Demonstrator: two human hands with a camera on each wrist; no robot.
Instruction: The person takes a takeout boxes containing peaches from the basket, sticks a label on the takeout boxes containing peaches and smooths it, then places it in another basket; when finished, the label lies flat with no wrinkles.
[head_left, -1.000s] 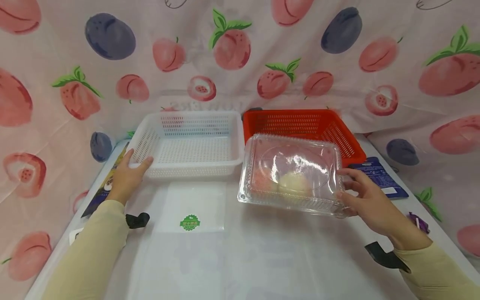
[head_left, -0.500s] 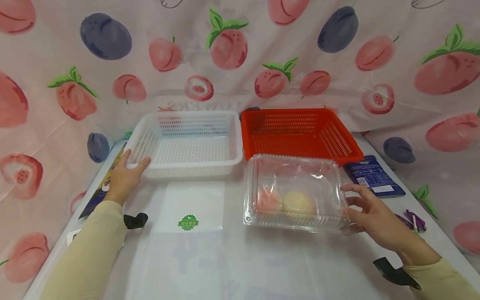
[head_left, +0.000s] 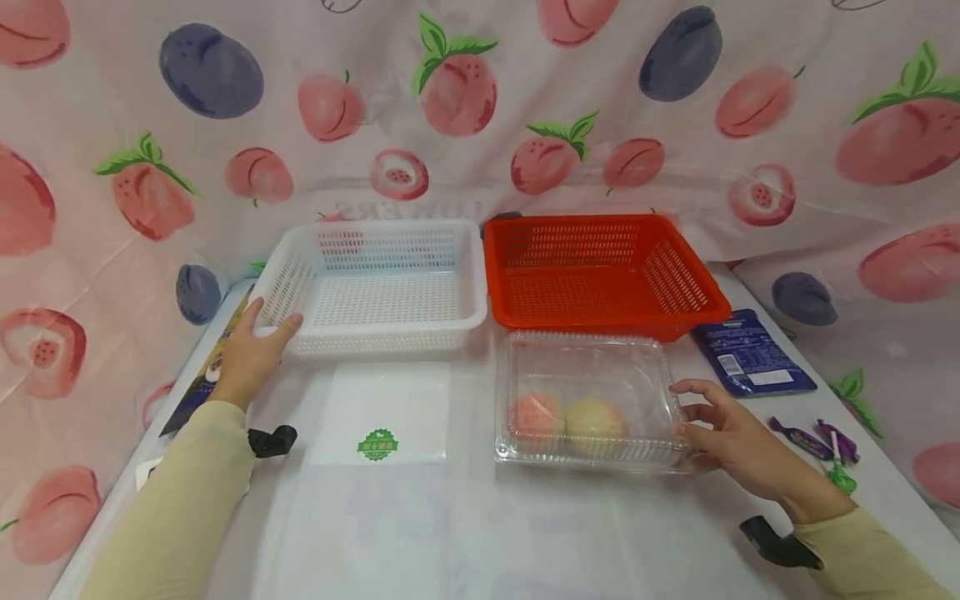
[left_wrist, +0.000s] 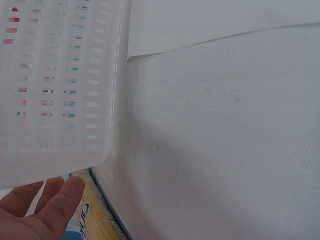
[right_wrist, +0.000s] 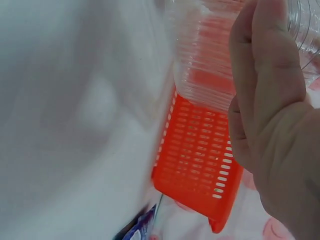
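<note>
In the head view, a clear plastic clamshell box [head_left: 592, 375] lies in front of the red basket. Through its lid show a pink round fruit [head_left: 537, 419] and a pale yellow one [head_left: 594, 425], both peach-like. My right hand [head_left: 735, 437] grips the box's right end, thumb near and fingers behind; the right wrist view shows this hand [right_wrist: 275, 90] against the ribbed plastic. My left hand [head_left: 251, 354] touches the front left corner of a white basket [head_left: 386, 342]. Its fingers look relaxed at the rim in the left wrist view.
A red basket [head_left: 607, 321] stands beside the white one. At right lie a blue pouch [head_left: 753, 354], purple-wrapped candies [head_left: 802, 437] and a green lollipop [head_left: 842, 477]. A white bag with a green label [head_left: 377, 445] lies centre-left; a yellow packet [left_wrist: 100, 210] lies far left.
My right hand has brought the clamshell box down and toward me, from over the red basket's front to just before it. My left hand has stayed at the white basket's corner.
</note>
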